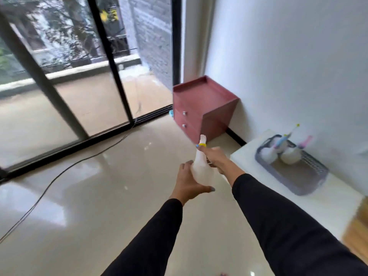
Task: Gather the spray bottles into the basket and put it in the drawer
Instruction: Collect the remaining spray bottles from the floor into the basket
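A translucent white spray bottle [201, 168] with a yellow ring at its neck is held in front of me over the floor. My left hand [189, 182] cups its lower body and my right hand [216, 158] grips its neck and trigger. To the right, a grey mesh basket [302, 182] sits on a white table [328, 202]; it holds several white spray bottles with blue, yellow and pink heads at its far end. A dark red cabinet [207, 96] with two shut drawers [185, 120] stands in the corner beyond.
Glass sliding doors [79, 76] fill the left side, with a balcony behind them. A black cable [59, 174] runs across the glossy beige floor. A small blue object [170, 113] lies by the cabinet's left foot. A wooden edge [356, 232] shows at the far right.
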